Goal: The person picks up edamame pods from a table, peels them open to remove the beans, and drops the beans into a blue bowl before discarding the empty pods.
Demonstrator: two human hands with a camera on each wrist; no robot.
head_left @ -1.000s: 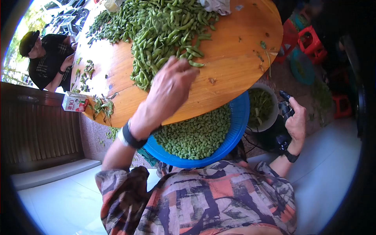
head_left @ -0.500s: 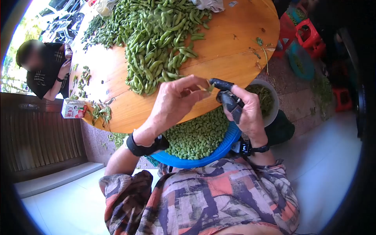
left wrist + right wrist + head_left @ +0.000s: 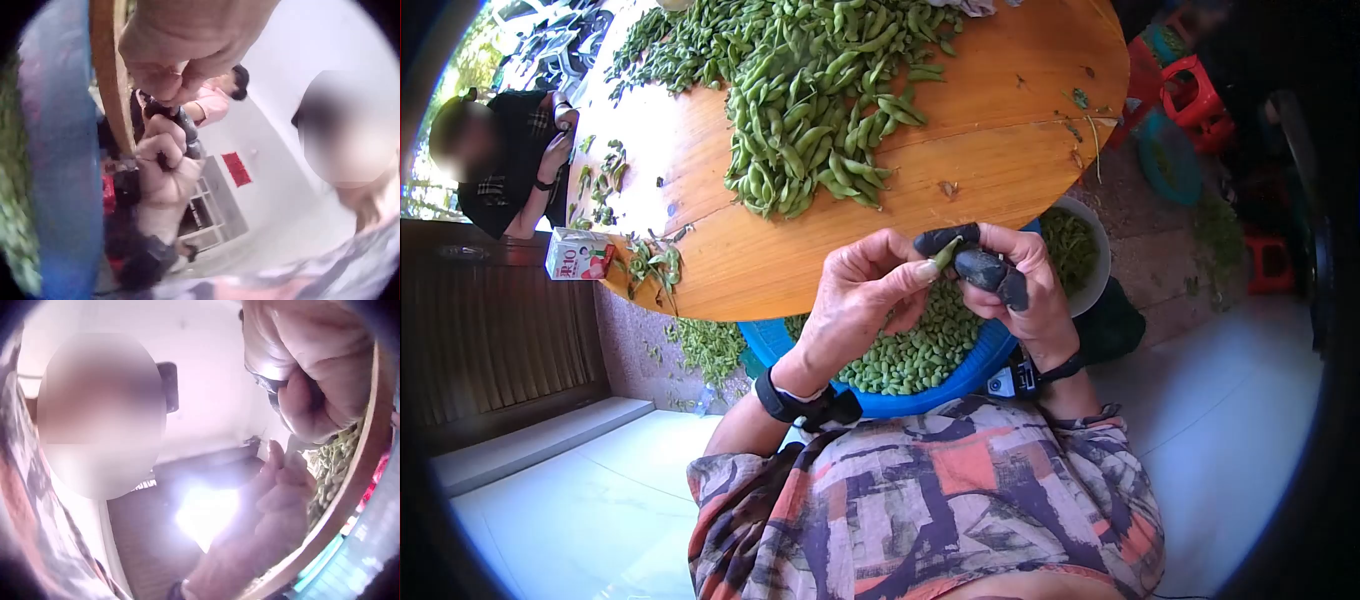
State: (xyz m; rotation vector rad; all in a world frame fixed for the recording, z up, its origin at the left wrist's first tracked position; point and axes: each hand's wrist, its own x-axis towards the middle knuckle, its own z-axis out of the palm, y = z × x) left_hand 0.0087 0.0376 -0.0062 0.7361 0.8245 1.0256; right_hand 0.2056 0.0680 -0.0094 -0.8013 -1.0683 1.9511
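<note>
Over the near edge of the wooden table, my left hand (image 3: 855, 290) pinches a small green soybean pod (image 3: 946, 254) between thumb and finger. My right hand (image 3: 1028, 285), with black covers (image 3: 980, 268) on its thumb and forefinger, grips the pod's other end. The fingertips of both hands meet closely in the left wrist view. Beneath them a blue basin (image 3: 890, 406) holds many shelled green beans (image 3: 920, 358), partly hidden by my hands. A large heap of unshelled pods (image 3: 800, 120) covers the far middle of the table.
The round wooden table (image 3: 1010, 120) has loose leaf scraps and a drink carton (image 3: 578, 256) at its left edge. A pale tub (image 3: 1090, 265) of green husks stands right of the basin. Red stools (image 3: 1195, 100) are farther right. Another person (image 3: 505, 160) sits at left.
My left hand came back from the heap with a pod, and my right hand swung in from the right to meet it. Now both hands are closer together over the basin.
</note>
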